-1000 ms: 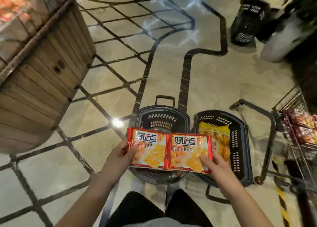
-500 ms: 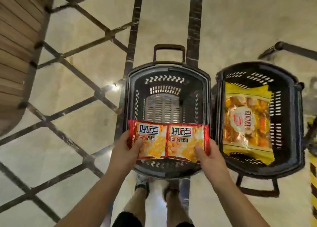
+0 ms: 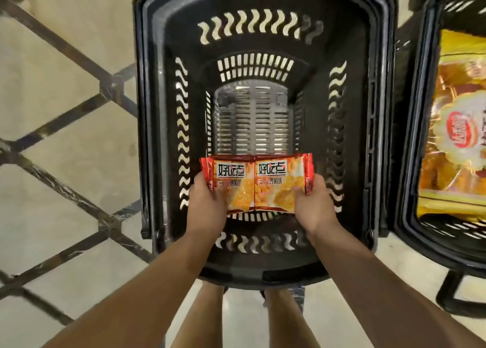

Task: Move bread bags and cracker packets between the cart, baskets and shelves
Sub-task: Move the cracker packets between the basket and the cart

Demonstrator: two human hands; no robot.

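Two red-and-orange cracker packets sit side by side inside the black plastic basket [image 3: 157,127], above its slotted bottom. My left hand [image 3: 207,205] grips the left cracker packet [image 3: 231,182] at its left edge. My right hand [image 3: 313,205] grips the right cracker packet [image 3: 278,182] at its right edge. Whether the packets touch the basket floor I cannot tell. A second black basket [image 3: 410,216] on the right holds a yellow bread bag [image 3: 455,137], partly cut off by the frame edge.
Both baskets stand on a pale tiled floor [image 3: 57,111] with dark diagonal strips. The right basket's handle [image 3: 455,297] lies on the floor at lower right. My bare legs [image 3: 236,321] are right behind the near rim of the left basket.
The view has tilted down and closed in on the left basket. Both hands have lowered the two packets from rim height into the basket. The wooden stand and cart have left view.
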